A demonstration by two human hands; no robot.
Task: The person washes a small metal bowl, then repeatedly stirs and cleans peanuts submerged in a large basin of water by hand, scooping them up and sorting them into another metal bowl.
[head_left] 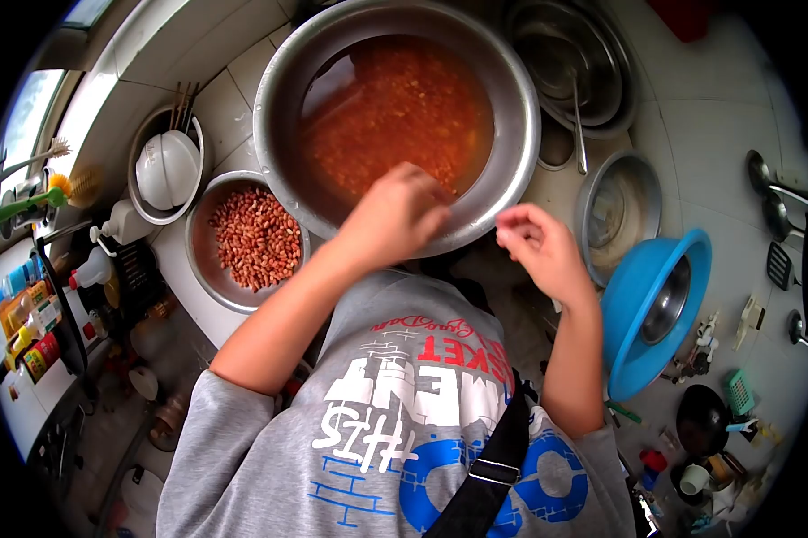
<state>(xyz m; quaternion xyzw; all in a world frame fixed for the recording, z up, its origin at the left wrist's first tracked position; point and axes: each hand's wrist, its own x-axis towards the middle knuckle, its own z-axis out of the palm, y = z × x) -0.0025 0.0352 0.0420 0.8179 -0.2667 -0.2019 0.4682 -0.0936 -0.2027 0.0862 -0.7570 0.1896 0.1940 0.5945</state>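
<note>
Pieces [390, 112], red, under water [332, 87] inside basin [513, 134], probably light, slippery and soft, best scooped from beneath; with hands apart, left hand [402, 217] above near rim, right hand [543, 249] beside near-right rim, both curled, contents indiscernible.

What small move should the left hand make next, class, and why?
Probably dip the left hand into the reddish liquid: the hand is over the near side of the large metal basin, with the liquid just beyond it, while the right hand is off to the side.
</note>
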